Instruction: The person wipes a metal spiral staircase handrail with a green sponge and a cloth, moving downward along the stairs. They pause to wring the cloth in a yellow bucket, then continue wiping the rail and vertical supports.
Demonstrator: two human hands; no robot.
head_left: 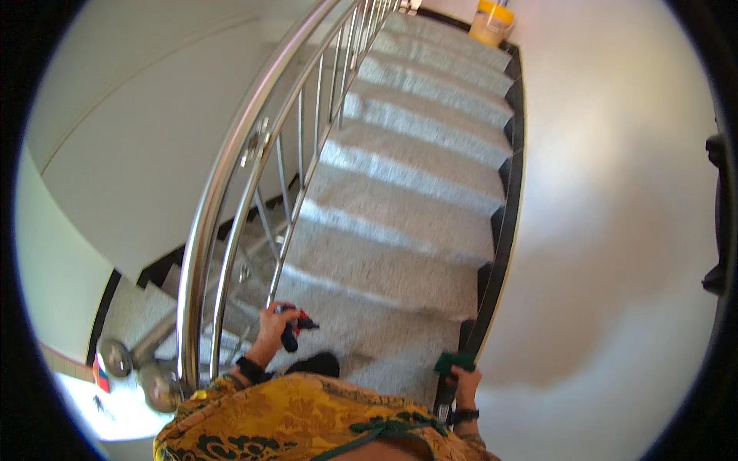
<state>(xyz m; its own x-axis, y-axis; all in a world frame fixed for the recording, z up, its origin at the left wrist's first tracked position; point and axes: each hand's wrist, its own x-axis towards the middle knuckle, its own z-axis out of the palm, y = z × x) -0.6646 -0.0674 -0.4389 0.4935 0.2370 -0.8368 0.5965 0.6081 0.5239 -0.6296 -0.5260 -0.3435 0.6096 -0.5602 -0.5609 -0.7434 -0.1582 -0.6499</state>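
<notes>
My left hand (274, 328) is closed around a small bundle of dark and red items (296, 329), too small to identify; it is held above a lower stair tread near the railing. On the other side, close to the wall, my right hand (466, 383) grips a flat green pad or cloth (452, 364). Between the two hands rises a flight of speckled stone stairs (398, 230). One dark shoe (318, 364) shows at the bottom, partly hidden by the patterned yellow garment (288, 409).
A stainless steel railing (216, 196) with thin balusters runs up the left. Past it, another flight (135, 305) is visible. White wall (588, 201) with dark skirting (507, 190) borders the right. A yellow-lidded bucket (491, 24) stands near the top.
</notes>
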